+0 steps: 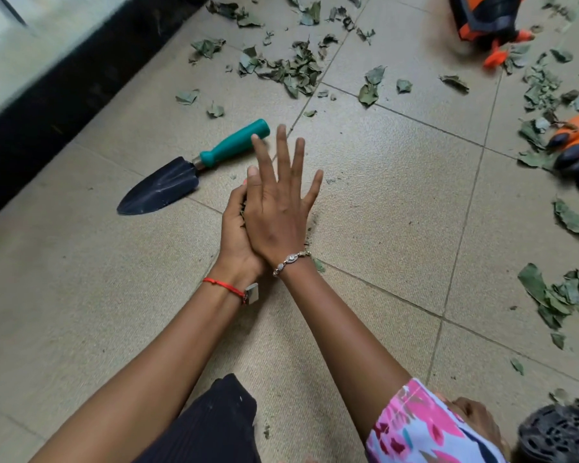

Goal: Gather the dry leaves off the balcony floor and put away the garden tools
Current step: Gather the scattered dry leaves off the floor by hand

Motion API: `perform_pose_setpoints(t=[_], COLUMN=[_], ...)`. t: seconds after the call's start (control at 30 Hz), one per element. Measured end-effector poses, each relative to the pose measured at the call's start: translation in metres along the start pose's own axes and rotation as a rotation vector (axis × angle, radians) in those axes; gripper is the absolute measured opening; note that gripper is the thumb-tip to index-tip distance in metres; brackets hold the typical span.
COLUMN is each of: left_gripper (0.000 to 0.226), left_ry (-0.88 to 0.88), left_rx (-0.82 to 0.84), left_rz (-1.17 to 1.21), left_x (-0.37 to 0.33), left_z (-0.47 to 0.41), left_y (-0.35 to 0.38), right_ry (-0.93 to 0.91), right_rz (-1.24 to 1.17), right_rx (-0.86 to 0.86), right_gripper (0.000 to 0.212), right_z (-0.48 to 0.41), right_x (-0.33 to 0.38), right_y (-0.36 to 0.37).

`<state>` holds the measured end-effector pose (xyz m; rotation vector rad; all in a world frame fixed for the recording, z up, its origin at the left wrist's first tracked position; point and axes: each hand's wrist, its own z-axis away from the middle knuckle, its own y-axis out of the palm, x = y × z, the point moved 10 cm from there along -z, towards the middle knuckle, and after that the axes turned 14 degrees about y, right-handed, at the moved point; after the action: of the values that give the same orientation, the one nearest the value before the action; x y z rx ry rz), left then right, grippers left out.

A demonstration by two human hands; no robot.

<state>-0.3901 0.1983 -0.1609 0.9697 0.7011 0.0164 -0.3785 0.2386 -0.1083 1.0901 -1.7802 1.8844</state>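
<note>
Green crinkled leaves (283,70) on gritty tile (381,195) | left hand (234,228) cups leaf crumbs (242,213) | right hand (278,215) flat, splayed

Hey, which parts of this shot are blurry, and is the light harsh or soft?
Head view: the left hand cupping leaf bits, the right hand and the trowel are sharp; the orange-and-black object top right is smeared, the top-left corner washed out; light soft, shadows faint; tile joints curve slightly.

Head view, steeply down; near floor (398,195)
</note>
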Motion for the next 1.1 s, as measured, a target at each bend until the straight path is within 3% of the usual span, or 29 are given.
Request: perform_pose_setpoints(t=[0.1,0.17,0.3,0.43,0.5,0.67,0.83,0.93,1.1], left_gripper=[0.057,0.057,0.045,0.042,0.045,0.047,0.052,0.054,0.054], left_ry=[-0.002,0.009,0.039,0.114,0.136,0.160,0.193,0.197,0.215], left_rx=[0.002,-0.021,-0.125,-0.168,-0.170,-0.160,-0.099,-0.083,-0.081], left_rz=[0.037,0.024,0.027,0.102,0.098,0.092,0.104,0.144,0.212], left_x=[-0.003,-0.007,-0.015,-0.026,-0.031,-0.043,-0.059,-0.067,-0.076], left_z=[0.003,0.004,-0.002,-0.017,-0.020,-0.020,-0.019,-0.017,-0.016], left_y=[0.005,0.004,-0.009,-0.024,-0.033,-0.045,-0.044,-0.044,-0.048], right_ry=[0.053,0.073,0.176,0.274,0.307,0.046,-0.139,-0.063,-0.168], right_rz=[0.086,0.120,-0.107,-0.366,-0.291,0.069,-0.004,-0.159,0.308], right_rx=[-0.061,-0.042,0.158,0.162,0.155,0.330,0.541,0.466,0.287], right_gripper=[0.057,0.059,0.055,0.048,0.051,0.054,0.055,0.049,0.099], right_z=[-0.003,-0.002,-0.005,-0.032,-0.045,-0.032,0.015,0.028,0.061], right_x=[-0.002,0.000,-0.001,-0.023,-0.050,-0.068,-0.043,-0.054,-0.071], right_y=[-0.003,0.000,0.008,-0.016,-0.025,-0.002,0.011,-0.013,-0.012])
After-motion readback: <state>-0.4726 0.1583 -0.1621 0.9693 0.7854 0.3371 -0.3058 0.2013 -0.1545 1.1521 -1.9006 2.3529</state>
